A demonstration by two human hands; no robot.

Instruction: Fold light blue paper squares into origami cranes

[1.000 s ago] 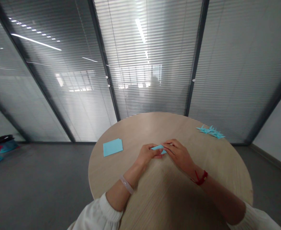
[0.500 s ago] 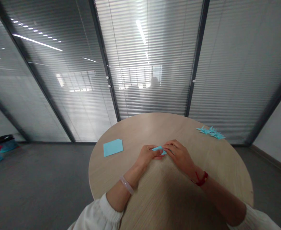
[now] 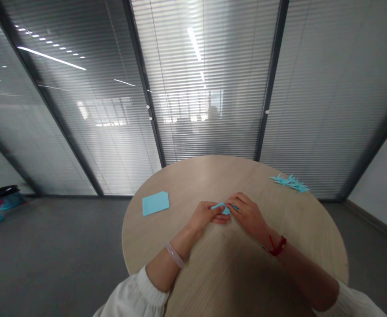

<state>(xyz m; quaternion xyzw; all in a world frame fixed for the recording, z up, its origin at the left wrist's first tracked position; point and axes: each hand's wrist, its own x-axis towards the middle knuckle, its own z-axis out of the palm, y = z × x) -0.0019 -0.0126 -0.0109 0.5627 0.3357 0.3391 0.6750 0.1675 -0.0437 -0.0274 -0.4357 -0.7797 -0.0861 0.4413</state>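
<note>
Mid-table (image 3: 213, 176) - left hand (image 3: 206, 215) and right hand (image 3: 248, 214) are pinching a small blue paper piece (image 3: 224, 208), fingertips meeting over it. Seemingly creasing a fold; a further fold would be calling for fine fingertip pressure. Blue sheets (image 3: 155, 203) lying left, folded pieces (image 3: 290, 181) far right.

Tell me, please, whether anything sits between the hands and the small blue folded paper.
Nothing visible does: the left hand and right hand both pinch the small blue folded paper directly, over the table. The blue sheets and the folded blue pieces lie well off to either side.
</note>
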